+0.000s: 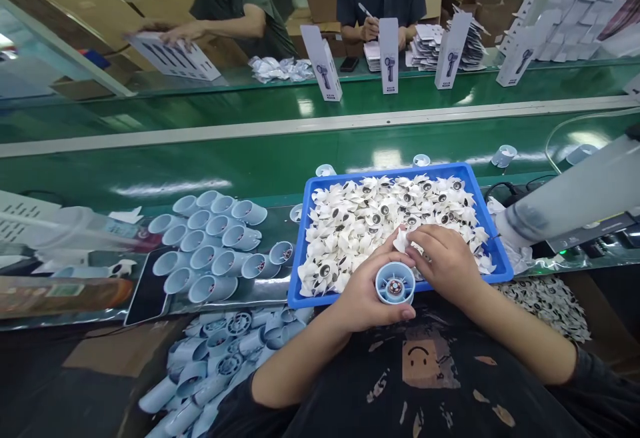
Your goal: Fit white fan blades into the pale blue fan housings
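In my left hand (357, 295) is a light-blue fan housing (395, 283), a short cylinder whose open end faces me, with a copper motor coil in its middle. My right hand (443, 255) pinches a small white fan blade (401, 241) just above the housing; the left fingertips are close to this blade as well. Both hands are over the front edge of a blue tray (296, 271), which is heaped with white fan blades (350, 225). Some of the blades show dark round hubs.
Rows of light-blue housings (210, 245) stand left of the tray, and more lie in a pile (220, 365) below. A clear cylinder (575, 185) leans in at right. Across the green conveyor (225, 158), printed boxes (389, 58) stand before two people, one writing (373, 25).
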{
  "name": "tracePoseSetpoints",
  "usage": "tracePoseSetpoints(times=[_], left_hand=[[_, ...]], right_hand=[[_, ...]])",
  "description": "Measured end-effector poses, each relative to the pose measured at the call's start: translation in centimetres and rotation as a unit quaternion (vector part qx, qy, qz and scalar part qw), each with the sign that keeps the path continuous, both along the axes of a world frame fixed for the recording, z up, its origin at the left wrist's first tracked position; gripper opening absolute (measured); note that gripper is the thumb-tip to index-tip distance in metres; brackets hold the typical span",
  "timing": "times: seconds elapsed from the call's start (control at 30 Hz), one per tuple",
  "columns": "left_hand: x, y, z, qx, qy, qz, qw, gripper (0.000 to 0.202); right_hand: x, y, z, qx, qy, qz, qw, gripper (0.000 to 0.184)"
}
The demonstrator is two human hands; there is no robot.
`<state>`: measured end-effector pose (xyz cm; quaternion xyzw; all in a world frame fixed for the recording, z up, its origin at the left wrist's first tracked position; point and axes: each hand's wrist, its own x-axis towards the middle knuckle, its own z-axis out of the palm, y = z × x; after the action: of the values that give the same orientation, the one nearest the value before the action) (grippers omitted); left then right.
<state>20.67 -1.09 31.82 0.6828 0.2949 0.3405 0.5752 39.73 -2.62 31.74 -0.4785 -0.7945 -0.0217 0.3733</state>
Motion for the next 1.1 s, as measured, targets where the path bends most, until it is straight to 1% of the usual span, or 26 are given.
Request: tracePoseSetpoints(times=[0.1, 0.2, 0.27, 0.33, 0.4, 0.47, 0.53, 0.57, 0.6, 0.63, 0.67, 0.73, 0.77, 0.8, 0.83, 0.9, 0.97, 1.03, 1.1], left_hand=[[-0.1, -0.2, 0.1, -0.012, -0.006, -0.012, 1.000, 0.065], [-0.7, -0.1, 0.3, -0.039, -0.036, -0.025, 0.998, 0.065], [-1.2, 0.0, 0.4, -0.055, -0.064, -0.018, 0.996, 0.067], [-1.8, 0.2, 0.3, -0.051, -0.071, 0.007, 0.996, 0.065], [-2.2, 0.4, 0.3, -0.006, -0.019, 0.036, 0.999, 0.059], [-2.3, 0.5, 0.3, 0.079, 0.074, 0.054, 0.993, 0.055], [-1.9, 0.5, 0.4, 0.173, 0.150, 0.067, 0.971, 0.054], [-1.6, 0.5, 0.4, 0.216, 0.173, 0.072, 0.958, 0.052], [-1.3, 0.4, 0.3, 0.257, 0.189, 0.073, 0.945, 0.050], [-1.0, 0.4, 0.3, 0.295, 0.199, 0.076, 0.931, 0.048], [-0.7, 0.3, 0.2, 0.333, 0.204, 0.081, 0.917, 0.045], [-0.2, 0.2, 0.1, 0.406, 0.203, 0.104, 0.885, 0.039], [0.0, 0.1, 0.0, 0.437, 0.201, 0.122, 0.868, 0.037], [0.1, 0.1, 0.0, 0.462, 0.197, 0.142, 0.853, 0.034], [0.3, 0.0, -0.1, 0.478, 0.194, 0.163, 0.841, 0.031], [0.5, 0.0, -0.1, 0.488, 0.183, 0.197, 0.830, 0.028], [0.8, -0.1, -0.2, 0.483, 0.171, 0.218, 0.830, 0.026], [1.0, -0.2, -0.2, 0.474, 0.166, 0.230, 0.834, 0.027], [0.8, -0.4, -0.1, 0.463, 0.158, 0.219, 0.844, 0.032]], right_hand=[[0.0, -0.1, -0.3, -0.027, 0.036, 0.015, 0.999, 0.017], [0.4, -0.2, -0.3, -0.082, 0.104, 0.048, 0.990, 0.018], [0.8, -0.2, -0.4, -0.136, 0.170, 0.080, 0.973, 0.021], [1.3, -0.1, -0.6, -0.193, 0.236, 0.120, 0.945, 0.026], [1.6, -0.2, -0.7, -0.240, 0.283, 0.159, 0.915, 0.032], [1.8, -0.3, -0.6, -0.270, 0.309, 0.188, 0.892, 0.033], [1.7, -0.6, 0.0, -0.282, 0.323, 0.202, 0.881, 0.029], [1.7, -0.8, 0.4, -0.286, 0.329, 0.204, 0.876, 0.024], [1.5, -1.0, 1.0, -0.286, 0.322, 0.202, 0.880, 0.019], [1.4, -1.2, 1.6, -0.278, 0.292, 0.194, 0.894, 0.017], [1.1, -1.3, 2.1, -0.258, 0.240, 0.180, 0.918, 0.016], [0.6, -1.5, 2.9, -0.194, 0.098, 0.139, 0.966, 0.016], [0.3, -1.5, 3.1, -0.158, 0.035, 0.118, 0.980, 0.015], [0.1, -1.3, 3.1, -0.129, -0.006, 0.103, 0.986, 0.016], [-0.2, -1.2, 2.9, -0.113, -0.017, 0.099, 0.989, 0.016], [-0.6, -0.6, 2.2, -0.110, -0.003, 0.109, 0.988, 0.019], [-0.8, 0.0, 1.4, -0.117, 0.016, 0.126, 0.985, 0.024], [-0.8, 0.4, 1.0, -0.116, 0.027, 0.134, 0.984, 0.028], [-0.6, 0.4, 1.1, -0.116, 0.041, 0.143, 0.982, 0.027]])
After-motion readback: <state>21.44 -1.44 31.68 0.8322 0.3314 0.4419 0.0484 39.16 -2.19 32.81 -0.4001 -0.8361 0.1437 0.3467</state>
